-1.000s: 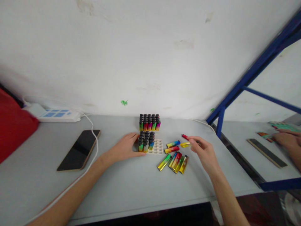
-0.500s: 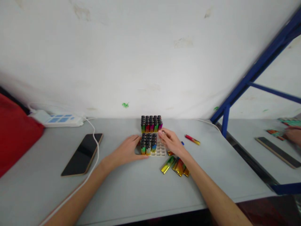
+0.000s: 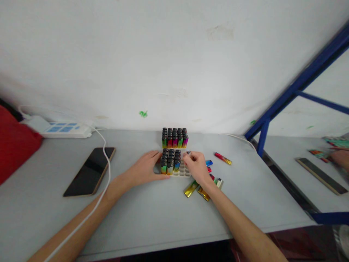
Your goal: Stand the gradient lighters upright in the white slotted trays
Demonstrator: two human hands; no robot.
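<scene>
A pale tray with round holes [image 3: 182,174] holds several upright lighters [image 3: 170,162] with black tops and coloured bodies in its left columns. My left hand [image 3: 147,166] grips the tray's left side, with the thumb along the front edge and the fingers behind. Over the tray's right part, my right hand [image 3: 196,165] is closed, fingers pinched on a lighter whose top [image 3: 188,153] just shows; its body is hidden. Beside and under the right wrist lie several loose lighters [image 3: 191,189], gold, blue and red among them.
Behind the tray stands a block of upright lighters [image 3: 175,138]. A red-gold lighter [image 3: 223,158] lies apart at right. At left are a phone [image 3: 89,173], a white cable [image 3: 108,163] and a power strip [image 3: 65,129]. A blue metal frame [image 3: 262,140] borders the right; another person's hand [image 3: 340,157] shows beyond.
My right hand has turned and curled more over the tray's right columns, uncovering more loose lighters beside it. The left hand keeps its place on the tray. The camera view has shifted slightly.
</scene>
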